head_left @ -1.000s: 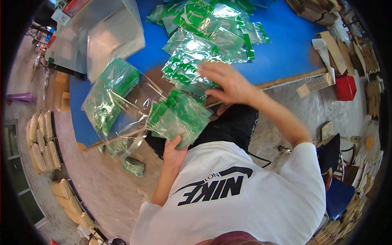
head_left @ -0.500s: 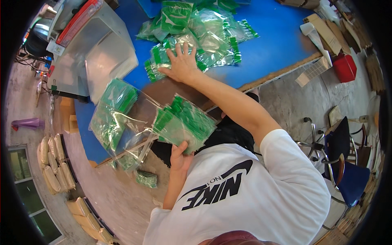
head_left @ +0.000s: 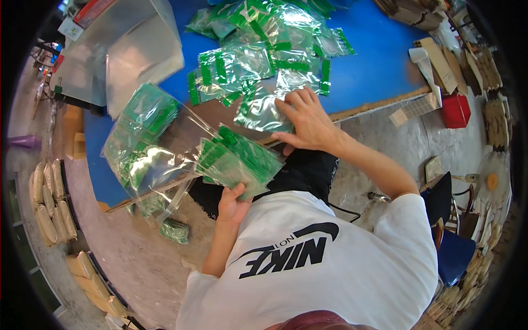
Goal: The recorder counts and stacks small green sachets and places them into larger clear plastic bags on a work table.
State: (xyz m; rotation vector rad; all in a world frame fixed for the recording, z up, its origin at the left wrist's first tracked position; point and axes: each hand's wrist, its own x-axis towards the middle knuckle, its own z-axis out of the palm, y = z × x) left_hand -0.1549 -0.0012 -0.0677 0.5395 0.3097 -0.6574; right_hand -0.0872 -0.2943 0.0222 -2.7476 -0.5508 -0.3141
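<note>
My left hand (head_left: 235, 204) grips a fanned stack of clear plastic bags with green bands (head_left: 239, 159), thumb on top, in front of my body. My right hand (head_left: 308, 122) is at the table's near edge. Its bent fingertips rest on a single clear bag with a green strip (head_left: 257, 111), while its thumb stands apart from the fingers. Beyond it a loose pile of similar bags (head_left: 258, 55) spreads over the blue table (head_left: 379, 60). Left of the held stack, a large clear bag (head_left: 159, 157) with more green-banded bags inside hangs over the table edge.
A translucent plastic bin (head_left: 146, 60) stands at the table's left. A small green packet (head_left: 174, 231) lies on the floor below. To the right are a red box (head_left: 455, 111), cardboard pieces (head_left: 437, 60) and a dark blue chair (head_left: 454, 253). Wrapped bundles (head_left: 52, 206) stand at far left.
My right hand has come back from the pile toward the table's near edge, and a bag has slid along under its fingers. My left hand still holds the stack.
</note>
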